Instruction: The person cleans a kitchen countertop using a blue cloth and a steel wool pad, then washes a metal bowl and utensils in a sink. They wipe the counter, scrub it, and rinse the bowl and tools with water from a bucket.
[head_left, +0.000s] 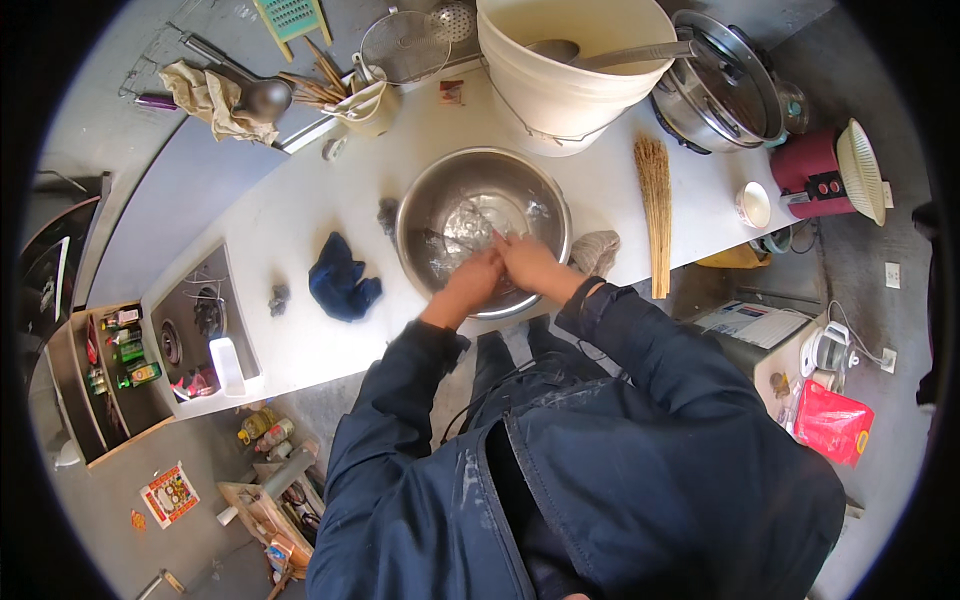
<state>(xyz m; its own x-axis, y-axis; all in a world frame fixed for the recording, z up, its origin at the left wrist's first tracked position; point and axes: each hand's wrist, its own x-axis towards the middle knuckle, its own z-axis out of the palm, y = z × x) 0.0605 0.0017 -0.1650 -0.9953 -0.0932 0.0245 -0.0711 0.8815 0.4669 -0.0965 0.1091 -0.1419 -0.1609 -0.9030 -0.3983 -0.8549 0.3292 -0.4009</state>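
Note:
A wide stainless steel basin (420, 187) stands on the white counter in front of me. Its inside has bright reflections, and what looks like clear water lies at the bottom. My left hand (474, 279) and my right hand (528, 261) meet inside the basin, near its front rim. Their fingers are close together and blurred; whether anything is between them cannot be made out. Right of the basin lies a crumpled grey-brown cloth (596, 251). On the left are a dark blue cloth (341, 277) and two grey scouring pads, one (388, 217) beside the rim and another (278, 300) farther off.
Behind the basin stands a tall white bucket (555, 112) with a ladle (637, 56) in it. A straw brush (655, 217), a small bowl (753, 205) and a steel steamer pot (701, 112) are on the right. A sink (244, 322) is set into the counter's left end.

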